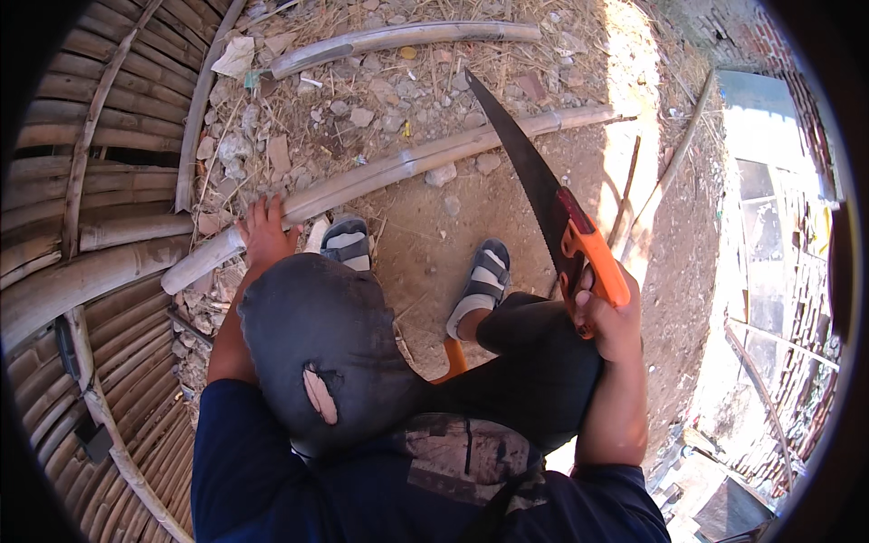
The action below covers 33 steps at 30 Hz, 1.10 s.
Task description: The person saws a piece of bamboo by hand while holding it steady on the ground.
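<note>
My right hand point(608, 312) is closed around the orange handle of a hand saw point(534, 167). The dark, slightly curved blade points up and away to the left, its toothed edge on the left side. It hangs over the ground and crosses above the right part of a long bamboo pole point(389, 176); I see no cut there. My left hand point(264, 233) rests on the pole near its left end, fingers spread across the top. The pole lies slantwise on the dirt in front of my sandalled feet.
A second bamboo length point(407, 36) lies farther off among rubble and straw. On the left stands a bamboo slat wall point(118, 208). Thin sticks point(670, 167) lie at the right, by sunlit ground and a brick wall point(787, 54). An orange piece point(452, 360) shows beneath me.
</note>
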Each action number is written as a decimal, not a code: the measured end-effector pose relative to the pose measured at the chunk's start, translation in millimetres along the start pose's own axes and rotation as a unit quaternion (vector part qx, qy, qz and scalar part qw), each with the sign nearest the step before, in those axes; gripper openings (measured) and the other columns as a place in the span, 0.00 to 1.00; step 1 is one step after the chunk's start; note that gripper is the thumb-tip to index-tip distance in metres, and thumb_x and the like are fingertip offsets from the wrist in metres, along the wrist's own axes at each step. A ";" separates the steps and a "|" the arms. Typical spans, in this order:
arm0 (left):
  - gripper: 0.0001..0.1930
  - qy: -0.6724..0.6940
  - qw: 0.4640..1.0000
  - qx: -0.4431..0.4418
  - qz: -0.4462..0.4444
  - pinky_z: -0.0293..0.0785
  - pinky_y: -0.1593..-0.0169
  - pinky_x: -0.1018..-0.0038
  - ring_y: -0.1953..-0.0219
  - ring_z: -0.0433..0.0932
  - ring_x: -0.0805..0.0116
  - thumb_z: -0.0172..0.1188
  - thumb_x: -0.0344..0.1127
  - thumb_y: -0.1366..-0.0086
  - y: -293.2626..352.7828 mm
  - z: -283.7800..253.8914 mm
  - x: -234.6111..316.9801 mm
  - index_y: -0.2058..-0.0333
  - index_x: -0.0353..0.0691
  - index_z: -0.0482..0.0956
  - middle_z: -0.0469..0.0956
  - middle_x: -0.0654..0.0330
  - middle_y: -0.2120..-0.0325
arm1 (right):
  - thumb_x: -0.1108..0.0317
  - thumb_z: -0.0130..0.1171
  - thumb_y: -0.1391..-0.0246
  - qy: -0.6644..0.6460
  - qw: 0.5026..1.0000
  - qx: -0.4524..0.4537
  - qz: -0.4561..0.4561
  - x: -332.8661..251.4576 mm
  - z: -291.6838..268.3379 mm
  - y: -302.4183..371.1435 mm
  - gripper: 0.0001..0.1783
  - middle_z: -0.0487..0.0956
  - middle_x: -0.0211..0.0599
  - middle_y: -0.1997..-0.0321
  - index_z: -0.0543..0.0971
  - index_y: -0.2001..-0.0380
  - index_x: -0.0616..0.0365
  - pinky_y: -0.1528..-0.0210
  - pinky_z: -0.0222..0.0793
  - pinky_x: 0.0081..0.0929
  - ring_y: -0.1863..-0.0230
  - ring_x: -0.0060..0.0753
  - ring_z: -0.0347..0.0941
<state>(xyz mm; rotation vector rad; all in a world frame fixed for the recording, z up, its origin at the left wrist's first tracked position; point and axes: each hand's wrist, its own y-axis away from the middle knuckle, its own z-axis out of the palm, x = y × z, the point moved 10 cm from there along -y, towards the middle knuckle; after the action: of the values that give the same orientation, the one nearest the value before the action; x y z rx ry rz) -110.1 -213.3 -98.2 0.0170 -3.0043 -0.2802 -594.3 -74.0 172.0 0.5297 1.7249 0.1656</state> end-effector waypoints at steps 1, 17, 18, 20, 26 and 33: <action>0.44 0.006 1.000 0.009 -0.004 0.38 0.27 0.31 0.24 0.50 0.50 0.69 0.52 0.39 4.0 -4.7 -1.5 0.28 0.54 0.57 0.56 0.52 0.29 | 0.70 0.61 0.52 0.000 1.000 0.000 -0.007 -0.5 -0.8 0.4 0.08 0.74 0.31 0.81 0.73 0.71 0.59 0.84 0.59 0.16 0.84 0.18 0.68; 0.39 0.068 0.995 0.017 -0.070 0.34 0.27 0.32 0.22 0.46 0.54 0.60 0.53 0.34 184.9 58.7 -96.1 0.28 0.50 0.57 0.56 0.62 0.28 | 0.72 0.58 0.47 -0.092 0.986 0.041 -0.135 -21.1 9.9 39.8 0.05 0.72 0.34 0.81 0.72 0.68 0.59 0.83 0.61 0.20 0.83 0.23 0.67; 0.39 0.077 0.994 -0.003 -0.073 0.34 0.27 0.32 0.22 0.46 0.55 0.60 0.53 0.34 205.1 62.3 -102.4 0.28 0.50 0.57 0.56 0.62 0.28 | 0.72 0.58 0.46 -0.091 0.982 0.038 -0.158 -24.4 10.8 41.9 0.05 0.72 0.34 0.81 0.72 0.68 0.58 0.83 0.61 0.20 0.83 0.23 0.67; 0.39 0.105 0.991 -0.008 -0.078 0.33 0.26 0.33 0.22 0.46 0.55 0.60 0.51 0.34 245.9 75.3 -114.3 0.28 0.50 0.57 0.56 0.63 0.28 | 0.72 0.58 0.46 -0.086 0.976 0.026 -0.200 -38.0 14.8 51.7 0.05 0.72 0.33 0.81 0.72 0.68 0.59 0.83 0.60 0.20 0.84 0.23 0.66; 0.37 0.167 0.978 -0.039 -0.122 0.33 0.25 0.36 0.22 0.47 0.54 0.61 0.32 0.36 320.7 59.9 -112.7 0.29 0.49 0.58 0.57 0.63 0.28 | 0.72 0.58 0.46 -0.094 0.963 0.006 -0.252 -64.4 23.7 88.3 0.06 0.72 0.33 0.80 0.72 0.66 0.60 0.81 0.62 0.20 0.82 0.23 0.68; 0.40 0.208 0.956 0.082 -0.188 0.41 0.29 0.31 0.26 0.53 0.48 0.67 0.49 0.37 301.7 15.5 -141.2 0.30 0.47 0.60 0.59 0.53 0.30 | 0.73 0.58 0.45 -0.136 0.960 -0.024 -0.245 -51.5 45.6 108.6 0.06 0.73 0.32 0.78 0.72 0.67 0.60 0.75 0.66 0.21 0.80 0.23 0.70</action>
<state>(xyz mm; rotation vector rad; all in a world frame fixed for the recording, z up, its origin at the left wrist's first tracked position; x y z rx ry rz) 28.2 89.2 -74.8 0.5902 -2.5718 -0.0469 -516.0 -8.4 250.1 0.0722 1.5267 -0.2113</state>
